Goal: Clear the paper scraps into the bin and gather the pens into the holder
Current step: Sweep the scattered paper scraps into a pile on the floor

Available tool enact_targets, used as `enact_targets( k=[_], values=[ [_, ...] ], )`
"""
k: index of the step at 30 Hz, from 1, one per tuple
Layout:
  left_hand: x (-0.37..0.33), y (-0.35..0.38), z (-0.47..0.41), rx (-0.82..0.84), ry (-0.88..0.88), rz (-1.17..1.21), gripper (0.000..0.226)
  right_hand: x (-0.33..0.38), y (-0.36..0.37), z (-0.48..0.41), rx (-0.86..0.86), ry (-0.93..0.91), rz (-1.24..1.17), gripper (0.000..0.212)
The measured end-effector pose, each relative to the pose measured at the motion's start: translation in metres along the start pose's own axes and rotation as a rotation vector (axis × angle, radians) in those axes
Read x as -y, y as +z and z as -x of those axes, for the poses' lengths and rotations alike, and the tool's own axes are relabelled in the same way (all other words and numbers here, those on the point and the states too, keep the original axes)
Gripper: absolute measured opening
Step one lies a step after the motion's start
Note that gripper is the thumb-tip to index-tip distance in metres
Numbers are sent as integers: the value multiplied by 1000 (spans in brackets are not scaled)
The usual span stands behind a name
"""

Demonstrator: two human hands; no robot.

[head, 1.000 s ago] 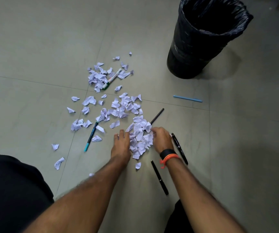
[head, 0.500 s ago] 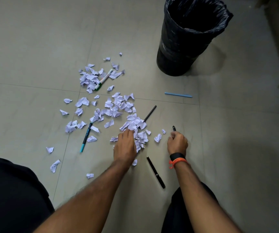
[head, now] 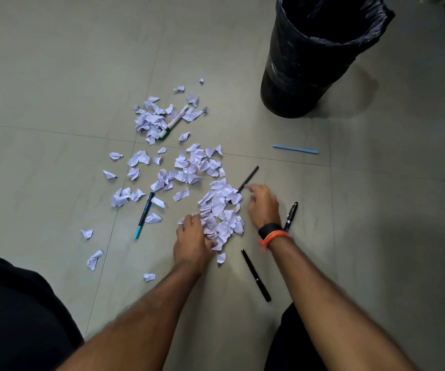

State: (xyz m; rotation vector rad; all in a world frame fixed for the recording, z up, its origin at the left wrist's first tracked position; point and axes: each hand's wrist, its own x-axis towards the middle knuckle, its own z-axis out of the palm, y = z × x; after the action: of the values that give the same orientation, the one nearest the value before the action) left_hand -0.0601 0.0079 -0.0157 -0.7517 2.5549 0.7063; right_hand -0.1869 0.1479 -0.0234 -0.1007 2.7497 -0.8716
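Note:
Several torn white paper scraps point(head: 220, 210) lie scattered on the tiled floor, with a pile between my hands. My left hand point(head: 191, 238) rests flat at the pile's left edge, fingers on scraps. My right hand point(head: 262, 204) is at the pile's right edge, fingers spread and blurred, holding nothing. Pens lie around: a thin black one point(head: 248, 179) by my right fingers, a black pen point(head: 291, 215) right of my wrist, another black pen point(head: 256, 275) below, a teal-tipped pen point(head: 143, 215), a green-capped white marker point(head: 174, 121) and a light blue pen point(head: 295, 149). No holder is in view.
A black bin point(head: 315, 57) lined with a black bag stands at the upper right, open at the top. My dark-clothed knees fill the lower left and lower middle. Single scraps point(head: 94, 259) lie apart at the left.
My right hand moved from the black pen on the right back up to the pile's right edge. My left hand stayed on the pile's left side. The view shifted slightly.

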Motion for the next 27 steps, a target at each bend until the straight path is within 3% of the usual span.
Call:
enact_targets(
  k=[3,6,9,13,16,20,23,27],
  values=[
    [0,6,-1,79,38,-106,79,0,-4,-28,122,-89,125,62],
    [-2,11,1,56,44,-154,76,-14,-5,-46,221,-160,297,49],
    [-1,16,0,1,45,-125,65,-30,-16,-54,156,-64,302,44],
    [9,14,3,-7,105,-11,71,-30,-29,-42,62,74,183,51],
    [19,5,10,-43,114,40,63,-16,-17,-13,3,125,86,50],
    [35,-8,24,-150,-45,98,59,6,21,24,104,75,83,36],
    [55,-9,39,-231,-200,152,57,17,36,31,143,12,62,50],
    [83,-2,67,-336,-552,240,64,18,32,45,-41,111,-4,47]
  ],
)
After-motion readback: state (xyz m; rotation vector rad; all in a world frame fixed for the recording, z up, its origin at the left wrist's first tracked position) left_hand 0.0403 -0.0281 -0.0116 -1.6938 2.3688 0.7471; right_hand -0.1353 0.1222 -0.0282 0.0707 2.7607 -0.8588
